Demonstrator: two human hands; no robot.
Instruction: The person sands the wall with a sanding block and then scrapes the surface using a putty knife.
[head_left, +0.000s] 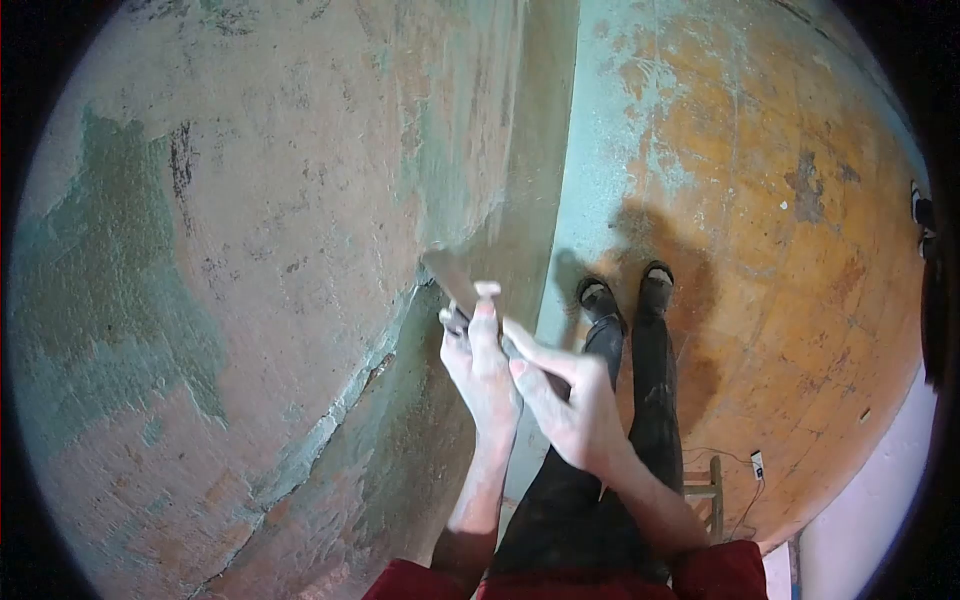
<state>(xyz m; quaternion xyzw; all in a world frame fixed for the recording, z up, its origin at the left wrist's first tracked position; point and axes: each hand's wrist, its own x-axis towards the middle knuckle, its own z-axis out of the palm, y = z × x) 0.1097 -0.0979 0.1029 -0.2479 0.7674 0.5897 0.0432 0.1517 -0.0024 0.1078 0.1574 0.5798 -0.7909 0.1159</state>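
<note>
Person in red sleeves (722, 572) stands close to a worn wall (300, 200), both hands together in front of the body. Flat-bladed tool (448, 275) sits at the hands, blade angled up and left toward the wall; blade is motion-blurred. Can't tell if its end touches the surface.

Right hand (572, 405): thumb and index pinched narrow on what looks like the tool's dark handle, just beside the left hand. Left hand (482, 375): fingers half-curled at the base of the blade, one fingertip up. Can't tell if it grips the tool or only rests against it. Small white bit (487, 289) at that fingertip, can't make out what it is. Both hands look coated in pale dust.

Wall: patchy green and pinkish-grey, rough broken edge (335, 412) running diagonally from near the blade down to the left.

Floor (800, 270): worn orange, pale turquoise strip along the wall. Person wears dark trousers (655, 375) and dark open-toed footwear (657, 272). Wooden frame (716, 497) near the legs, power strip (757, 465) with cord just beside it. Another person's foot (917, 205) shows at the far right.
</note>
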